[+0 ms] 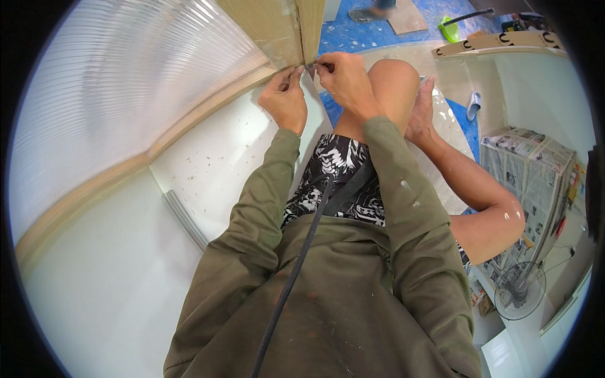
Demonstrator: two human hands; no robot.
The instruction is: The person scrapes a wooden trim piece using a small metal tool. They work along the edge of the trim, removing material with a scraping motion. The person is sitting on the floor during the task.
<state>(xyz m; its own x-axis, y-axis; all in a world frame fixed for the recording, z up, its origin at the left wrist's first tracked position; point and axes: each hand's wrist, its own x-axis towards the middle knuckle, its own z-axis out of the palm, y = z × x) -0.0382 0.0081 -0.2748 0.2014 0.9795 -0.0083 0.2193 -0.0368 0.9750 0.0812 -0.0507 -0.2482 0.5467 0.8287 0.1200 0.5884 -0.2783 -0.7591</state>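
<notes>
My left hand (287,100) has its thumb and fingertips together at the foot of a wooden post (309,28), beside the light wooden frame edge (227,97). Close to it on the right, my right hand (349,84) pinches a small dark piece (310,66) at the post's lower end. The fingertips of both hands nearly meet there. What the piece is, and whether the left fingers also grip it, is too small to tell. A narrow dark gap (299,30) runs along the post. Under my left forearm lies a white panel (222,156) with scattered debris.
A ribbed translucent panel (118,71) rises on the left. A grey metal track (184,219) crosses the white surface. Blue floor covering (340,35), a slipper (473,106), a green dustpan (449,30), a newspaper-covered cabinet (515,175) and a fan (520,290) lie beyond. Another person's foot (366,15) shows at the top.
</notes>
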